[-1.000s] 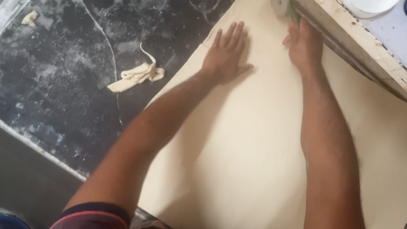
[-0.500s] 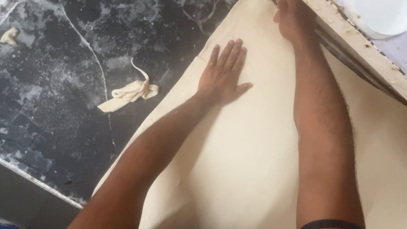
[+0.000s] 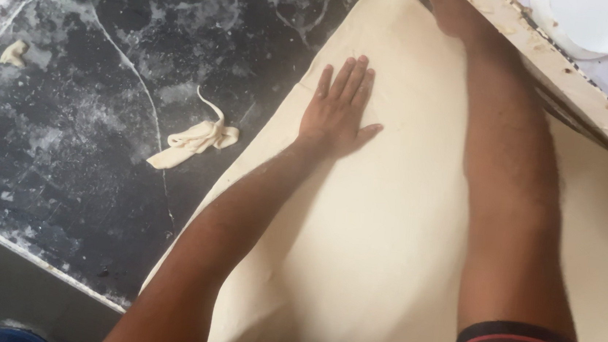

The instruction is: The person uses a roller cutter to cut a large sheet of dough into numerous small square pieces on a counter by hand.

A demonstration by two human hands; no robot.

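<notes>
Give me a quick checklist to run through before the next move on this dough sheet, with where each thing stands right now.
1. Left hand flat on the dough sheet, fingers spread: ok.
2. Right hand at the sheet's far edge beside the wooden rail: ok, though what it holds is cut off by the frame: cannot tell.
3. Sheet lying flat, no visible folds or tears in the part shown: ok.
4. Dough scrap strip lies on the dark floured worktop, apart from the sheet: ok.
5. Small dough bit near the worktop's left edge, well away: ok.
6. White bowl beyond the rail, off the sheet: ok.
</notes>
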